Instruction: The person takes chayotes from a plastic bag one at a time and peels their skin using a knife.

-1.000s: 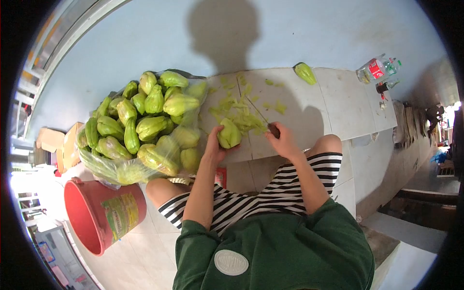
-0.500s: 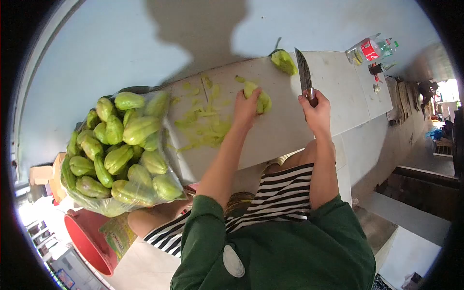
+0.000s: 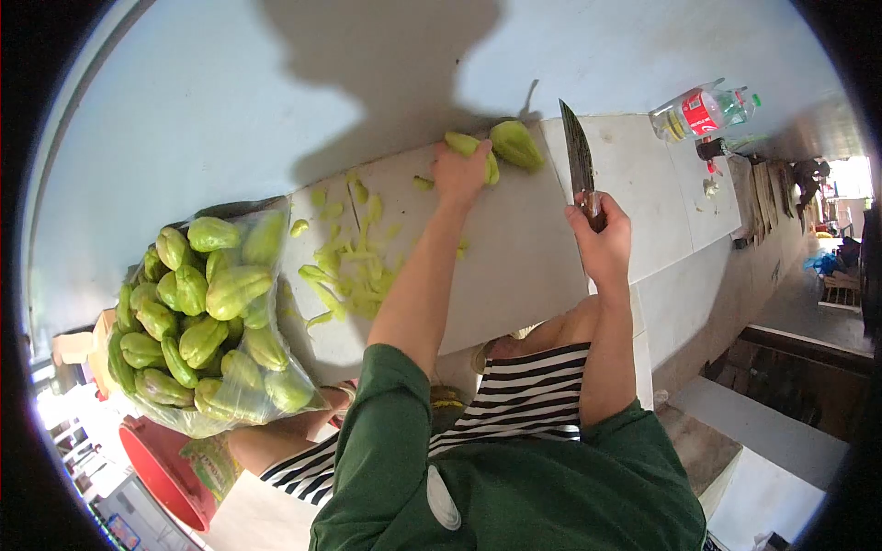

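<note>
Near the wall, my left hand (image 3: 459, 174) is closed around a pale green peeled chayote (image 3: 467, 143). Right beside it, against the wall, lies another chayote (image 3: 517, 145); whether the two touch I cannot tell. My right hand (image 3: 603, 243) grips the handle of a large knife (image 3: 576, 142), its dark blade pointing up toward the wall, apart from the chayotes. Green peelings (image 3: 354, 266) lie scattered over the pale tiled surface (image 3: 514, 262). To the left, a clear plastic bag (image 3: 299, 358) is filled with several unpeeled chayotes (image 3: 204, 342).
A plastic bottle (image 3: 698, 112) with a red label lies by the wall at the right, near a small dark bottle (image 3: 709, 149). A red bucket (image 3: 161, 464) stands on the floor at lower left. Behind the bag is a cardboard box (image 3: 96, 347).
My left hand has carried the peeled chayote toward the wall, next to the other chayote. The knife stays upright in my right hand. The whole view has shifted slightly.
</note>
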Available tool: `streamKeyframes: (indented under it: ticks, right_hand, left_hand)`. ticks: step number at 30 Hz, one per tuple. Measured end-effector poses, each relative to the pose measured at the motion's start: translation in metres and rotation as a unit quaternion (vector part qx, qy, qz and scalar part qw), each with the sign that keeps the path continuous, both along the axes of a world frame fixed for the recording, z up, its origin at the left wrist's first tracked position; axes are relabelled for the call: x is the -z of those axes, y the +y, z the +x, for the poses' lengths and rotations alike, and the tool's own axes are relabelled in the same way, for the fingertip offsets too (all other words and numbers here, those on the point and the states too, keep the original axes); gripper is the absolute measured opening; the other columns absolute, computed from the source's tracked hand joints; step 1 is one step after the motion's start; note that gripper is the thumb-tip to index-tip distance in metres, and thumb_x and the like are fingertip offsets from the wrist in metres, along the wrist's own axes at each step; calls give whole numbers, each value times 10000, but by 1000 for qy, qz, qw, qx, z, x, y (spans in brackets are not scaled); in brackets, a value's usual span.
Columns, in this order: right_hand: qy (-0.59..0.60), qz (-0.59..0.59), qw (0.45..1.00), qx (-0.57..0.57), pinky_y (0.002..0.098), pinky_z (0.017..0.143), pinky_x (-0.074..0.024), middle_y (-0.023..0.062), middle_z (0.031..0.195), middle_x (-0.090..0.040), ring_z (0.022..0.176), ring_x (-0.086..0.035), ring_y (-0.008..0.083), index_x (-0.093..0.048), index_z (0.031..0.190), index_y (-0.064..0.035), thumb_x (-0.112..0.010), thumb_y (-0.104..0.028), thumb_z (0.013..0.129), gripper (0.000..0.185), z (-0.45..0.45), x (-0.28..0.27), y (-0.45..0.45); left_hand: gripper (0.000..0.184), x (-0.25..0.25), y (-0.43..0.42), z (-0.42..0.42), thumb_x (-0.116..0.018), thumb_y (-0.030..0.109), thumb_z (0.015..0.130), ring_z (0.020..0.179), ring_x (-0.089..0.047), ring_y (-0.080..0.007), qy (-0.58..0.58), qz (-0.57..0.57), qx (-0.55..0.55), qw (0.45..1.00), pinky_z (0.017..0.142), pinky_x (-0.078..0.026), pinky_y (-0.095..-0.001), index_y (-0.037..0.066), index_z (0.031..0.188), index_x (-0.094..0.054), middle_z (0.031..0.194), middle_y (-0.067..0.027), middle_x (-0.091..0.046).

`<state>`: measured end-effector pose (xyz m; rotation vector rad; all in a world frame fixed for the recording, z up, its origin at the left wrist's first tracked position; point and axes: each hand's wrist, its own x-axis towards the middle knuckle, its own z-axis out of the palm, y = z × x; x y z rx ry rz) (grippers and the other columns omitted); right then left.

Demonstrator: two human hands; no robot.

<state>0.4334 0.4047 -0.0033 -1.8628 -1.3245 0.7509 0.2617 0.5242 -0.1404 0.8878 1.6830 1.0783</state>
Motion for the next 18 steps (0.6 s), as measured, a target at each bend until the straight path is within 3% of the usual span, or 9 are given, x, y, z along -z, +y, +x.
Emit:
streamKeyframes:
  ticks: [2, 3, 5, 9, 11, 12, 14, 18]
  right_hand:
    - [8, -1, 1000, -2, 233, 529, -346, -45, 648, -476, 585, -407, 48, -621, 953, 6, -709, -137, 824, 212, 3, -3, 2]
    - [9, -1, 1000, -2, 230, 530, -345, -47, 651, -476, 589, -407, 45, -621, 954, 7, -708, -135, 827, 209, 4, -4, 1]
    - [10, 1, 1000, -2, 228, 531, -344, -49, 653, -475, 592, -407, 43, -621, 955, 7, -707, -133, 831, 205, 11, -3, 1]
    - [37, 14, 999, -7, 221, 534, -346, -50, 655, -472, 591, -406, 39, -622, 952, 10, -713, -132, 830, 208, 20, -4, -1]
    - [34, 9, 999, -3, 219, 535, -346, -49, 656, -470, 590, -405, 39, -622, 950, 11, -714, -131, 830, 208, 21, -7, -3]
    - [26, 9, 1000, -3, 219, 535, -347, -49, 655, -470, 588, -405, 39, -622, 951, 12, -716, -128, 828, 209, 21, -8, -4]
    - [17, 8, 1000, -6, 218, 535, -348, -49, 655, -470, 586, -405, 39, -622, 952, 13, -717, -126, 826, 210, 24, -7, -5]
    - [23, 7, 1000, -12, 220, 547, -355, -42, 669, -479, 603, -411, 42, -622, 965, 14, -715, -129, 830, 218, 27, -10, -8]
  left_hand:
    - [850, -3, 2, 6, -709, 494, 790, 1167, -532, -410, 189, -20, 38, 981, 980, -467, -464, -98, 1315, -398, 1263, -289, -521]
    - [850, -10, 2, 7, -709, 494, 790, 1167, -532, -410, 190, -19, 39, 981, 980, -467, -464, -98, 1315, -398, 1263, -289, -521]
    - [884, -24, 4, 9, -670, 532, 805, 1201, -485, -461, 176, -72, 61, 980, 1079, -365, -429, -145, 1301, -391, 1309, -328, -473]
    - [811, -23, 4, 18, -652, 496, 835, 1269, -431, -443, 255, -21, 50, 965, 1064, -373, -473, -87, 1337, -395, 1336, -313, -455]
    - [658, -52, -4, 22, -639, 385, 846, 1314, -384, -414, 423, 89, 149, 889, 1066, -359, -518, 17, 1356, -446, 1374, -263, -434]
    - [658, -52, -1, 28, -639, 385, 846, 1314, -384, -414, 422, 89, 148, 890, 1066, -359, -518, 17, 1356, -446, 1374, -263, -434]
    - [516, -48, 12, 46, -608, 245, 837, 1333, -352, -389, 473, 275, 283, 788, 1052, -359, -552, 103, 1324, -518, 1389, -207, -431]
    - [431, -28, 27, 74, -583, 153, 817, 1293, -385, -387, 535, 243, 302, 751, 1006, -395, -566, 100, 1245, -588, 1353, -186, -450]
